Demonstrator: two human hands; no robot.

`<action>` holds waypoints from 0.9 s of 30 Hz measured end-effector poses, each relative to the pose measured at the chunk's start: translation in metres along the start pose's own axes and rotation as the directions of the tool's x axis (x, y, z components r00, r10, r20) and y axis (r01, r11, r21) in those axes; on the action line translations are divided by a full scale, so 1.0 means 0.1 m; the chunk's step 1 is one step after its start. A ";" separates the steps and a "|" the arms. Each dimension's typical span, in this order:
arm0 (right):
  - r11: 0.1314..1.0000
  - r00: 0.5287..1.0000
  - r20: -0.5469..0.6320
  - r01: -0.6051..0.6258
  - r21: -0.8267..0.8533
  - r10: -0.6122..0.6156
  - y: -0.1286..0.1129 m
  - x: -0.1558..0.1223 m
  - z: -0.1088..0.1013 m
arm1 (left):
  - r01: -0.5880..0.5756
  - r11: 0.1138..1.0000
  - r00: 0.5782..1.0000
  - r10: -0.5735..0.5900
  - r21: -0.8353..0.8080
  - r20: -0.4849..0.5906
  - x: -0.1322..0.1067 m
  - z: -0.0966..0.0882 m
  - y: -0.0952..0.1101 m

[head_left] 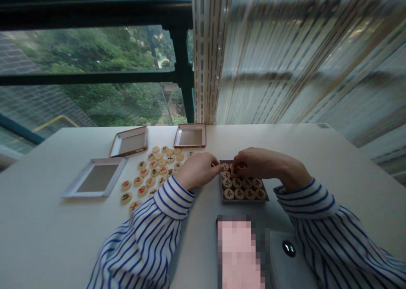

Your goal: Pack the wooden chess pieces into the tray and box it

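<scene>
A shallow square box (245, 201) holds rows of round wooden Chinese chess pieces (239, 194) with black and red characters. My left hand (201, 168) pinches the box's upper left edge, its thumb overlapping the rim beside a red-marked piece (225, 167). Over the upper part of the box, my right hand (261, 164) is closed with its fingers curled down around a Chinese chess piece, mostly hidden by the fingers. It also covers the box's upper right corner. Many loose pieces (154, 164) lie face up and spread out left of my left hand, partly behind my sleeve.
Two brown-edged trays (189, 146) (129, 154) and a white-rimmed tray (68, 192) stand around the loose pieces. A blurred-out phone-like slab (237, 251) and a pale device with a lit display (289, 248) lie near me. Window and string curtain (209, 61) rise behind the white table (38, 221).
</scene>
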State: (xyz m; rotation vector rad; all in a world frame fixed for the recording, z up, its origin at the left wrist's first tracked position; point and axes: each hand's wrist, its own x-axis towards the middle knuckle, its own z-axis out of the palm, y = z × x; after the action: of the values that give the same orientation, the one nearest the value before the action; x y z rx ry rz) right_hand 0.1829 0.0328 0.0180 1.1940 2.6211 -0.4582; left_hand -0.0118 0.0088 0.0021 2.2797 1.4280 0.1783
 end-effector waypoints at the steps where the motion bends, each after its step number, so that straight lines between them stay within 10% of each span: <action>1: 1.000 1.000 -0.001 -0.002 -0.003 0.002 0.00 0.00 0.00 | -0.002 1.000 1.000 0.002 0.001 -0.002 0.00 0.00 0.00; 27: 1.000 1.000 0.010 -0.004 -0.011 0.005 -0.03 -0.01 -0.01 | 0.008 1.000 1.000 -0.009 0.016 0.011 -0.01 -0.03 0.02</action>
State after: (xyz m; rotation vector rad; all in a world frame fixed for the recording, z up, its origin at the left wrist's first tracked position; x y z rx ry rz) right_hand 0.1809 0.0305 0.0199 1.1909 2.6082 -0.4480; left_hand -0.0115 0.0075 0.0059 2.2838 1.4384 0.1521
